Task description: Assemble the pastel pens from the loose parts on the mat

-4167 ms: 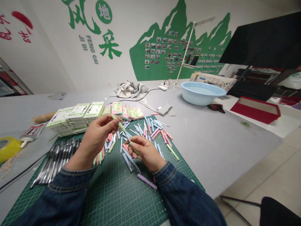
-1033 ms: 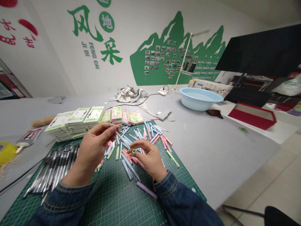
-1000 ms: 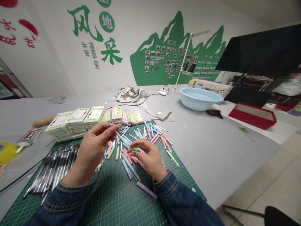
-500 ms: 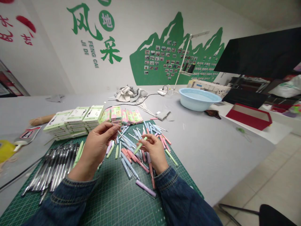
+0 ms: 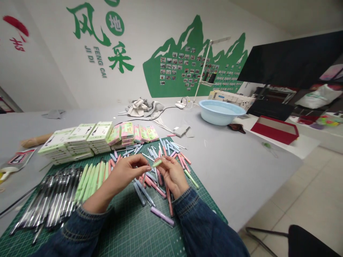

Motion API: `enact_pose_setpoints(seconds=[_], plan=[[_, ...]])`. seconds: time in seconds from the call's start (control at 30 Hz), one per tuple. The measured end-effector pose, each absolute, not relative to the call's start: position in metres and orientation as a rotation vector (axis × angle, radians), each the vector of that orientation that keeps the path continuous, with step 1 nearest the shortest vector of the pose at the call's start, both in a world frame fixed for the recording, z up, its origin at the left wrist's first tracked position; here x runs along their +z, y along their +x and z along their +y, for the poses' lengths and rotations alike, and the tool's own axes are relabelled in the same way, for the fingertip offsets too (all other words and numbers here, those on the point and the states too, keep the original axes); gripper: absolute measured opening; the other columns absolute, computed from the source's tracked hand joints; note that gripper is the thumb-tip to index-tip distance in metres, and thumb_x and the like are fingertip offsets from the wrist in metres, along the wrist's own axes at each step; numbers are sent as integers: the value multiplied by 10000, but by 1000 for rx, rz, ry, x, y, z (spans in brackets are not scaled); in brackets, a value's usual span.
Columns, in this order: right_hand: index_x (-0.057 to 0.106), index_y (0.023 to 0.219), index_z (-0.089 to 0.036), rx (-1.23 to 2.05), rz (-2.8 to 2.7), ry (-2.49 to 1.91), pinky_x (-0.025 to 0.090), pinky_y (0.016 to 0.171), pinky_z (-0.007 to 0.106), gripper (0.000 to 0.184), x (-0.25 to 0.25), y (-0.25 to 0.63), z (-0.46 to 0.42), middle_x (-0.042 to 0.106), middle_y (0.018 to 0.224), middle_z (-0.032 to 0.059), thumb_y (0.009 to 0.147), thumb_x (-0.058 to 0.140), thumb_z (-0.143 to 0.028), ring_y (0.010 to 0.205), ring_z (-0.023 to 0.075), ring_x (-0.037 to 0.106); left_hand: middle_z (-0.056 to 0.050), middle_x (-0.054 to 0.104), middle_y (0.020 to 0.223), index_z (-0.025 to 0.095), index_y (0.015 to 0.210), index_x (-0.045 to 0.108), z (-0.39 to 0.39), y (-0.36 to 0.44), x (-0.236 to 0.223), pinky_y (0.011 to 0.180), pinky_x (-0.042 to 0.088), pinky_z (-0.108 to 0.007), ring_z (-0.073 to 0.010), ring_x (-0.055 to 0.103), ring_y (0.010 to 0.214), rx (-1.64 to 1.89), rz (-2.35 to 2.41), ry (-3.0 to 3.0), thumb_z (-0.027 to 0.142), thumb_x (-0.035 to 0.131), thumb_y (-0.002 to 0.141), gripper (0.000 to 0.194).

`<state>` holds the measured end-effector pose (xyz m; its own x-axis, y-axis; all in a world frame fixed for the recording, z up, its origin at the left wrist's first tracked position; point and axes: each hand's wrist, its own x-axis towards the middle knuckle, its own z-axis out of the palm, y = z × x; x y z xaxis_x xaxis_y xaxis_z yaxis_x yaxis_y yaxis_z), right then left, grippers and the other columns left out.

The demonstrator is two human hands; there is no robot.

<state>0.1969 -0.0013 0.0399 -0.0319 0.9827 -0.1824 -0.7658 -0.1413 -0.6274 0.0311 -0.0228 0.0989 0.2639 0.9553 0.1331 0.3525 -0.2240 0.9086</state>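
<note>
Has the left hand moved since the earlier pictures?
Yes: the left hand has drawn back toward the person, away from the stacked white-and-green boxes.

Dark blue denim jacket sleeves, stitched cuffs; hands bare.

My left hand: held level, fingertips pinched together, pointing right. My right hand: raised, fingers curled inward, just beside the left. My left wrist and right wrist: both angled inward, cuffed in denim.
</note>
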Motion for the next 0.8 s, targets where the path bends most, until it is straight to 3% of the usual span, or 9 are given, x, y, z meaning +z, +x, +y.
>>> enact_pose_setpoints(seconds=[0.43, 0.67, 0.8], plan=[[523, 782, -166, 1619, -366, -621, 574, 758, 299, 233, 36, 191, -3, 704, 706, 53, 676, 720, -101, 715, 168, 702, 9, 620, 604, 201, 767, 676, -22, 35, 92, 560, 455, -249, -143, 581, 539, 1025, 1236, 1740, 367, 668, 756, 166], [540, 936, -189, 1126, -733, -725, 575, 722, 343, 230, 51, 199, -6, 689, 870, 31, 756, 684, -183, 728, 175, 695, -2, 621, 600, 180, 745, 663, -14, 36, 79, 544, 496, -267, -149, 584, 536, 1040, 1218, 1444, 357, 719, 690, 194], [563, 971, -197, 900, -926, -776, 556, 792, 336, 242, 63, 199, -13, 682, 894, 30, 761, 682, -180, 797, 172, 682, 0, 619, 635, 163, 745, 641, -13, 36, 72, 559, 502, -255, -135, 595, 568, 1059, 1177, 1288, 367, 738, 681, 234]])
